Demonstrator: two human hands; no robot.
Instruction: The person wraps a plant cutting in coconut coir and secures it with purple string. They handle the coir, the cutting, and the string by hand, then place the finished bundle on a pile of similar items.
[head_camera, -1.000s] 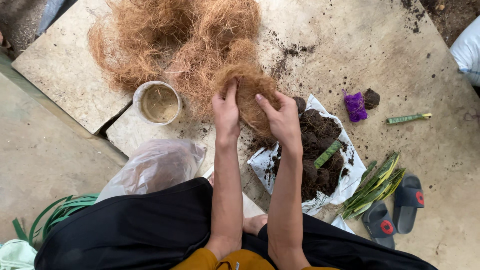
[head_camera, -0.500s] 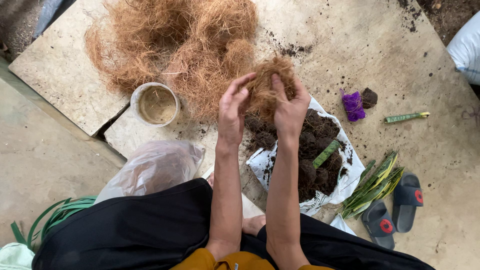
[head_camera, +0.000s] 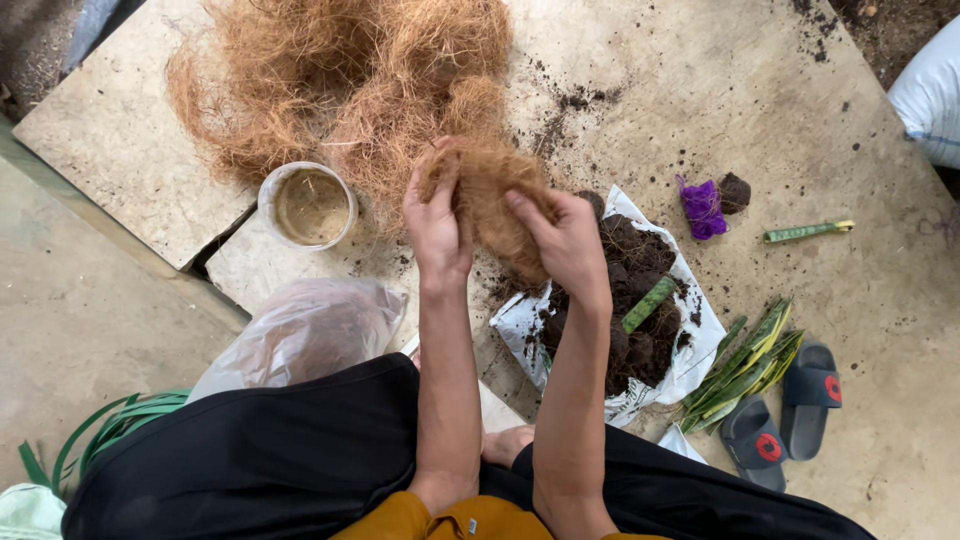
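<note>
Both hands now hold a wad of brown fibre (head_camera: 495, 200) lifted off the soil; a second ago the same wad sat lower, pressed against the soil heap, and half a second ago it was raised and being pulled apart; now it is bunched into a rounder clump between the hands; judged from this, the fibre is being shaped, not yet set down

Left hand (head_camera: 438, 215): grip closed on the left side of the wad, thumb and fingers wrapped over its upper edge; right hand (head_camera: 565, 240): grip closed on the right and lower side, fingers curled round it; wad lies between the two hands, touching both, above the near edge of the big fibre pile (head_camera: 340, 90)

Surroundings: stone slab (head_camera: 700, 110) carries everything; fibre pile at the slab's far left part; round white tub (head_camera: 310, 205) just left of the left hand, near the slab's left edge; white sheet with dark soil (head_camera: 640, 310) below and right of the right hand; green leaf piece (head_camera: 650, 303) lying on the soil; purple scrap (head_camera: 703, 210) and small soil lump (head_camera: 735, 192) further right; green leaf cuttings (head_camera: 745, 365) beside a pair of sandals (head_camera: 785, 415) near the slab's near right part; clear plastic bag (head_camera: 300, 335) by the person's lap
</note>
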